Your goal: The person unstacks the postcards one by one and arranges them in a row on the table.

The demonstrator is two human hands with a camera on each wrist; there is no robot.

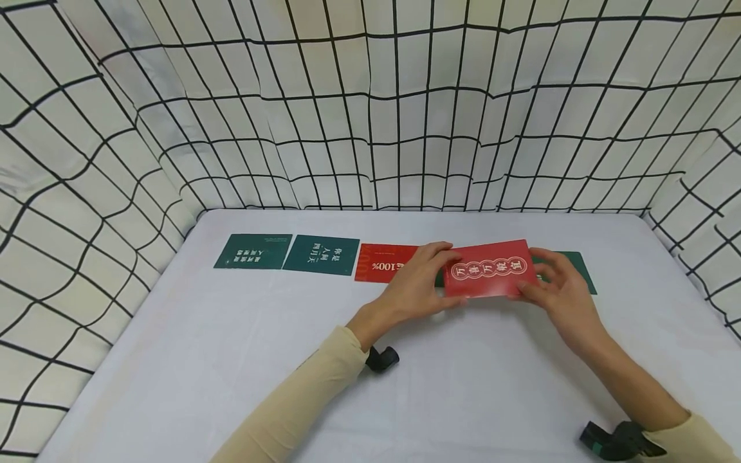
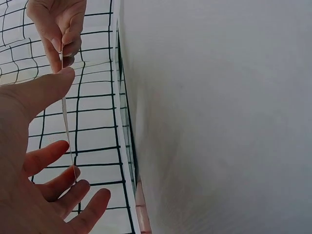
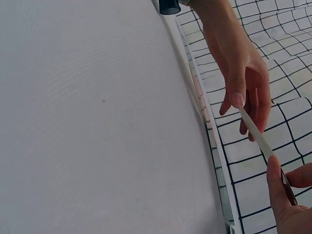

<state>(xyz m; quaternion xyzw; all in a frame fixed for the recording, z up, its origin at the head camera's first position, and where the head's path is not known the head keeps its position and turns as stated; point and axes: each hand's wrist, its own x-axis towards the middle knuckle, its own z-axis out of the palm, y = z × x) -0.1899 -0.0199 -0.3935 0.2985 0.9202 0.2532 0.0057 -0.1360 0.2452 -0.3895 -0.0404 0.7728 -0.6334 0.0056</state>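
Red card (image 1: 491, 269) with white circles, dark green cards (image 1: 253, 251), white table (image 1: 231, 360), black-gridded white cloth (image 1: 370, 103).

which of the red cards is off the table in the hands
The red card with the row of white circles, pinched at its ends by the left hand and right hand. The red 100% card lies flat.

A makeshift recording booth rather than a home or shop: a white table (image 1: 231, 386) stands enclosed on three sides by hanging white cloth printed with a black grid (image 1: 370, 103), the fabric creased and sagging at the corners. Printed cards lie in a row along the far edge, among them two green cards (image 1: 253, 251) (image 1: 321, 254) and a red card (image 1: 379, 262). Black camera units are strapped at the person's wrists (image 1: 608, 440), marking the set-up as a staged data-capture station.
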